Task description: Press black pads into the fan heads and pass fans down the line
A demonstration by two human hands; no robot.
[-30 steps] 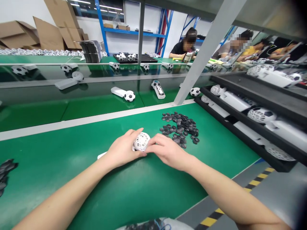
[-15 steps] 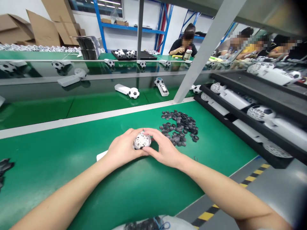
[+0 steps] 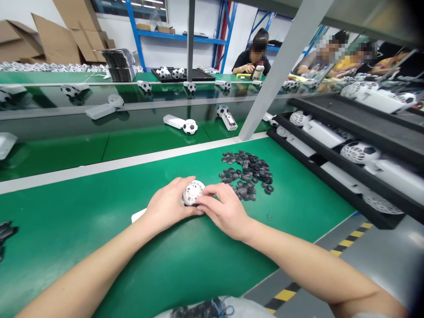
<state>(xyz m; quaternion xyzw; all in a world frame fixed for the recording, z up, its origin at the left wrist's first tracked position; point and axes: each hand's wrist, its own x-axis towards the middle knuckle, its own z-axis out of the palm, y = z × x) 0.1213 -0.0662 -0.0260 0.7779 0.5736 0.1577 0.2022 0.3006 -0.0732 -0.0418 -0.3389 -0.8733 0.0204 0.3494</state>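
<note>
A white ball-shaped housing with a lattice face point(image 3: 193, 192) is between my hands above the green work surface point(image 3: 185, 260). My left hand point(image 3: 170, 201) wraps round its left side, thumb below. A white handle end point(image 3: 138, 215) sticks out beyond that hand. My right hand point(image 3: 225, 207) is at the ball's right side with thumb and fingers pinched together; whether a small piece is between them is hidden. Behind my right hand lies a pile of small black pieces point(image 3: 253, 170).
Black trays point(image 3: 334, 154) with white ball-ended units are stacked at the right. A slanted metal post point(image 3: 268, 79) stands ahead. Beyond a pale rail point(image 3: 132, 162), football-patterned units point(image 3: 190, 126) lie on a green conveyor. Several people sit at the back.
The fingers of my right hand have drawn together at the ball's right edge, leaving more of its lattice face showing. Units on the near conveyor have shifted right, those on the far one left.
</note>
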